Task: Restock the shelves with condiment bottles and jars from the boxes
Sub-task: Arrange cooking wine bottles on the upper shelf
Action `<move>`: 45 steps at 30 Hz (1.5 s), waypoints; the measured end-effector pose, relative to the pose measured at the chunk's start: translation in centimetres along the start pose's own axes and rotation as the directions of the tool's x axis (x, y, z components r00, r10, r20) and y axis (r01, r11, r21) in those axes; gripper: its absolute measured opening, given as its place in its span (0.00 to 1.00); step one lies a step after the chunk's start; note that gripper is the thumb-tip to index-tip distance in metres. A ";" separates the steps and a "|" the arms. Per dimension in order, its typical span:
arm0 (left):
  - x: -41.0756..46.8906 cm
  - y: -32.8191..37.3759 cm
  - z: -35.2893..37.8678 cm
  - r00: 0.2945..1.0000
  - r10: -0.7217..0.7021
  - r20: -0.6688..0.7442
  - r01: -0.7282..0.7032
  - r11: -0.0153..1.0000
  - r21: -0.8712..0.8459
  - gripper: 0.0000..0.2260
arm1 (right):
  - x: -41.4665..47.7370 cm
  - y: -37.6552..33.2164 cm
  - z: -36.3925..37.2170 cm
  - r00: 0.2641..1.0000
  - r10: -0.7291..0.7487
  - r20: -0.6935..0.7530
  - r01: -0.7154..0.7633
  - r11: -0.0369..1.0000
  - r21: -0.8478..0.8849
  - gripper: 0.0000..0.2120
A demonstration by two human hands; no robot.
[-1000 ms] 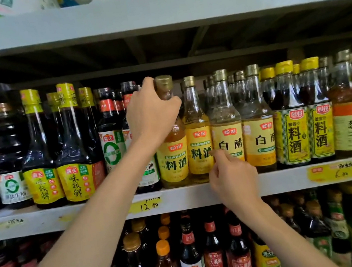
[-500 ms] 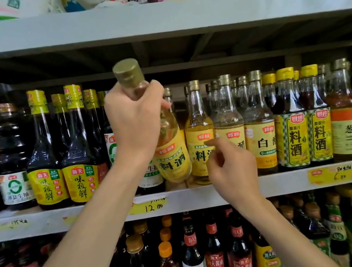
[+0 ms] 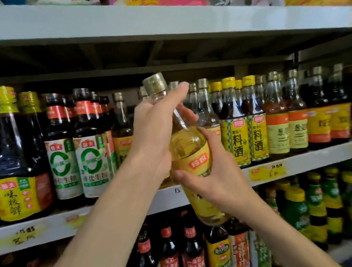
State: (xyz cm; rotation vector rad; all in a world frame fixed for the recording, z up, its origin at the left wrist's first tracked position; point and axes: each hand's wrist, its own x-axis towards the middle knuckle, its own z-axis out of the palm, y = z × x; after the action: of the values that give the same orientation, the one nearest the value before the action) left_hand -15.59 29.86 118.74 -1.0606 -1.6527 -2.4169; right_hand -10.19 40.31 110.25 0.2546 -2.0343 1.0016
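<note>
Two-handed hold, bottle [image 3: 186, 145] tilted before shelf [image 3: 46, 229] edge: left hand [image 3: 153, 132] fingers [image 3: 177, 90] curled round neck, right hand [image 3: 220, 179] wrapping label.

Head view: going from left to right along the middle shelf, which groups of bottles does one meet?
Dark bottles with yellow-green caps → dark bottles with green-ring labels → held pale bottle → yellow-capped bottles → bottles with orange-topped labels → dark bottles with orange labels.
</note>
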 end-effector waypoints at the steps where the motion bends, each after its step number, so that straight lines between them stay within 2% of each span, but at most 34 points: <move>1: 0.2 -0.4 1.1 0.998 -0.017 0.057 0.015 0.999 0.030 0.13 | -0.5 0.8 -1.2 1.000 0.029 0.004 -0.030 0.998 0.050 0.35; 5: 0.5 -2.2 7.6 0.981 -0.018 0.194 -0.001 0.996 0.093 0.17 | -2.2 3.6 -7.2 0.993 0.119 0.000 -0.117 0.978 0.170 0.38; 9: 1.4 -4.1 17.4 0.966 0.060 0.253 -0.085 0.992 0.090 0.16 | -2.8 6.0 -15.5 0.986 0.159 -0.049 -0.147 0.973 0.179 0.36; 12: 2.8 -6.1 25.4 0.960 0.061 0.275 -0.077 0.996 0.050 0.14 | -2.9 8.1 -22.9 0.976 0.186 -0.111 -0.179 0.981 0.073 0.29; 15: 4.4 -8.6 33.3 0.954 0.066 0.293 -0.074 0.997 0.015 0.11 | -2.1 11.1 -30.5 0.963 0.216 -0.162 -0.243 0.955 -0.168 0.21; 17: 5.5 -10.0 38.2 0.948 0.095 0.304 -0.102 0.995 0.007 0.11 | -1.1 13.5 -35.0 0.952 0.226 -0.205 -0.279 0.916 -0.289 0.23; 20: 7.8 -11.9 44.2 0.948 0.122 0.295 -0.136 0.990 0.027 0.11 | 0.7 17.1 -39.9 0.946 0.179 -0.270 -0.266 0.906 -0.330 0.37; 26: 13.2 -14.4 51.5 0.954 0.044 0.296 -0.098 0.981 0.170 0.12 | 4.3 23.9 -44.1 0.889 0.128 -0.440 -0.299 0.890 -0.345 0.37; 31: 15.5 -16.9 54.7 0.973 0.060 0.224 -0.115 0.964 0.240 0.09 | 6.0 28.1 -44.6 0.838 0.089 -0.538 -0.324 0.875 -0.361 0.39; 34: 15.7 -17.5 54.8 0.954 0.219 0.205 -0.285 0.876 0.390 0.28 | 6.3 29.9 -44.3 0.837 0.090 -0.539 -0.327 0.874 -0.361 0.40; 36: 15.1 -17.4 53.7 0.907 0.377 0.189 -0.419 0.757 0.502 0.31 | 6.3 31.0 -44.2 0.840 0.126 -0.527 -0.348 0.872 -0.346 0.40; 38: 13.9 -17.5 51.8 0.836 0.514 0.193 -0.532 0.671 0.516 0.23 | 6.6 31.8 -44.1 0.839 0.180 -0.513 -0.383 0.866 -0.323 0.40; 40: 12.1 -18.1 49.1 0.791 0.577 0.204 -0.582 0.607 0.542 0.11 | 6.9 32.5 -44.0 0.843 0.222 -0.490 -0.407 0.859 -0.310 0.40; 45: 8.5 -20.5 42.1 0.845 0.497 0.196 -0.501 0.610 0.613 0.07 | 8.0 33.5 -44.9 0.855 0.340 -0.393 -0.446 0.867 -0.222 0.41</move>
State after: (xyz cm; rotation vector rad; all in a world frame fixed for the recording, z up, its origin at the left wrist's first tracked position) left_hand -8.31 76.80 115.32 -1.1716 -1.6825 -1.3241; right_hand -5.22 96.63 112.41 -0.5012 -1.9136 0.8774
